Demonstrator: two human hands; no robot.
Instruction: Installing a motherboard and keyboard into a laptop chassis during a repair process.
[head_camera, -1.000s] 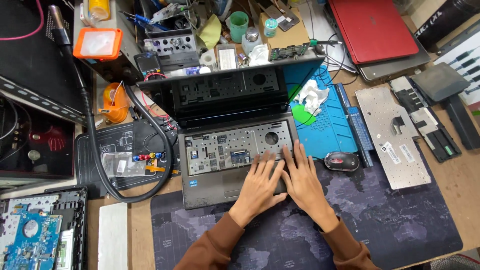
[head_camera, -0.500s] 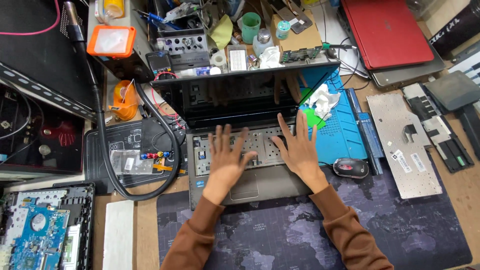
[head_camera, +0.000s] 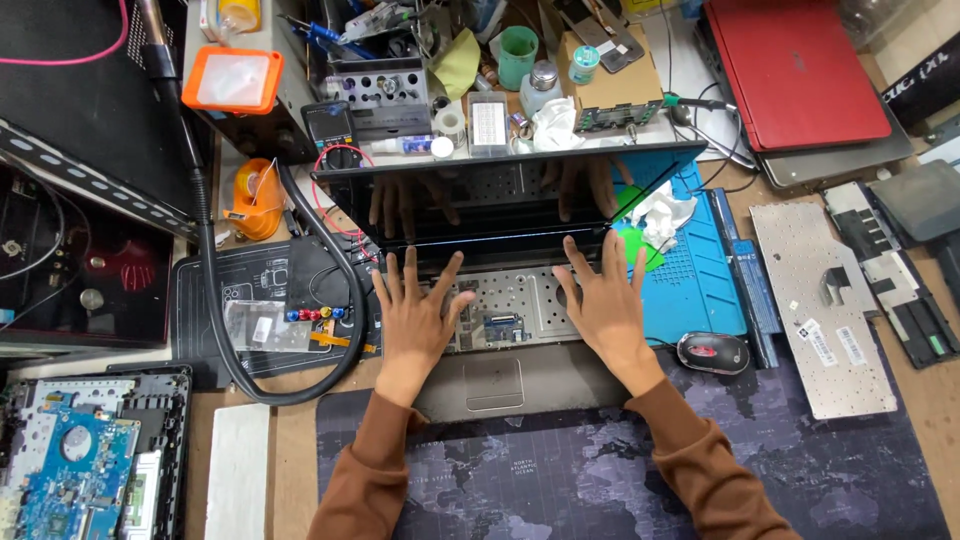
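Observation:
An open grey laptop (head_camera: 500, 385) lies in front of me with its keyboard removed, so the perforated metal tray (head_camera: 510, 310) is bare. My left hand (head_camera: 415, 315) rests flat on the left part of that tray, fingers spread. My right hand (head_camera: 600, 300) lies flat on the right part, fingers spread toward the hinge. Both hands hold nothing. The dark screen (head_camera: 500, 195) tilts back and mirrors my fingers.
A removed keyboard (head_camera: 825, 310) lies upside down at the right, beside a black mouse (head_camera: 712, 352) and a blue mat (head_camera: 695, 270). A red laptop (head_camera: 790, 65) sits at the back right. A black hose (head_camera: 300, 300) curves at the left, near an opened laptop base (head_camera: 70, 460).
Both hands slid apart and up from the palm rest to the bare keyboard tray, the left hand going left. The view shifted slightly.

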